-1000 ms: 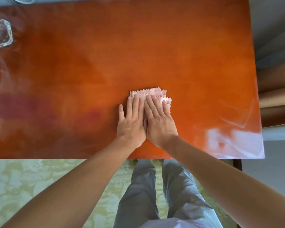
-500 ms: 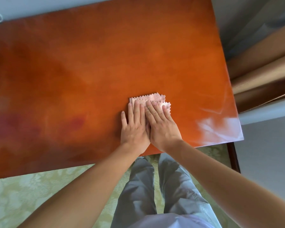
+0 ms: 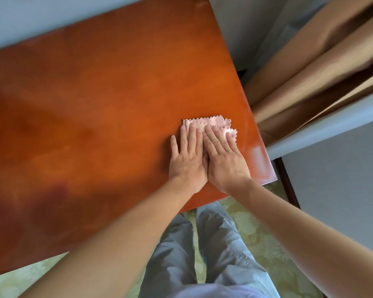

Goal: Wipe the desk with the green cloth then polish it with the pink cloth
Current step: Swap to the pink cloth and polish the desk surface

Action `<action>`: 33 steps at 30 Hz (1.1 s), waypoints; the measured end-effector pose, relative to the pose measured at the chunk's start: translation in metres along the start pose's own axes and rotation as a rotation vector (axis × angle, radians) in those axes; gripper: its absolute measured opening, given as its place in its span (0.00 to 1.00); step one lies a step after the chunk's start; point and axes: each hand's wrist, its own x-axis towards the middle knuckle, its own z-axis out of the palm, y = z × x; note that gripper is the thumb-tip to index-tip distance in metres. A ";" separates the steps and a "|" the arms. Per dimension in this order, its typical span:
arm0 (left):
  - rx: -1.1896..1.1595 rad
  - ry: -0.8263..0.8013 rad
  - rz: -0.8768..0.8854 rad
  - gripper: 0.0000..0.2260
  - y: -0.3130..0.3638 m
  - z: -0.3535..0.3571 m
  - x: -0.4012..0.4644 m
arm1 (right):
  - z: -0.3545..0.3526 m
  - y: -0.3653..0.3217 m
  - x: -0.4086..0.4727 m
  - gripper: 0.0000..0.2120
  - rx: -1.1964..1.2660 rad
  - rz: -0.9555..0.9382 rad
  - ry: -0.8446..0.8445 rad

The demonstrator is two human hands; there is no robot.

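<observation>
A folded pink cloth [image 3: 213, 122] with a zigzag edge lies flat on the glossy orange-brown desk [image 3: 108, 100], near its right edge. My left hand [image 3: 187, 160] and my right hand [image 3: 225, 160] lie side by side, palms down, pressing on the cloth. Only the cloth's far edge and right corner show past my fingertips. The green cloth is not in view.
Tan curtains [image 3: 314, 61] hang just past the desk's right edge. A pale wall runs behind the desk. Below the near edge are my grey trousers [image 3: 202, 254] and a light green patterned floor [image 3: 252, 229].
My two hands have slid the pink cloth to the right, close to the desk's right edge. The view has swung and tilted; the glass at the far left has left the frame.
</observation>
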 end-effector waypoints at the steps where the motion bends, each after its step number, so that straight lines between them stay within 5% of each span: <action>1: 0.010 0.004 0.016 0.31 0.009 -0.003 0.005 | -0.003 0.009 -0.002 0.27 0.002 0.020 0.011; 15: 0.047 0.009 0.175 0.29 0.058 0.001 -0.022 | 0.005 0.030 -0.067 0.28 0.037 0.195 0.105; 23: 0.038 0.015 0.171 0.29 0.022 0.023 -0.066 | 0.029 -0.021 -0.086 0.30 0.014 0.186 0.053; 33: 0.020 -0.042 -0.039 0.29 -0.060 0.045 -0.130 | 0.058 -0.110 -0.078 0.31 -0.050 -0.024 -0.080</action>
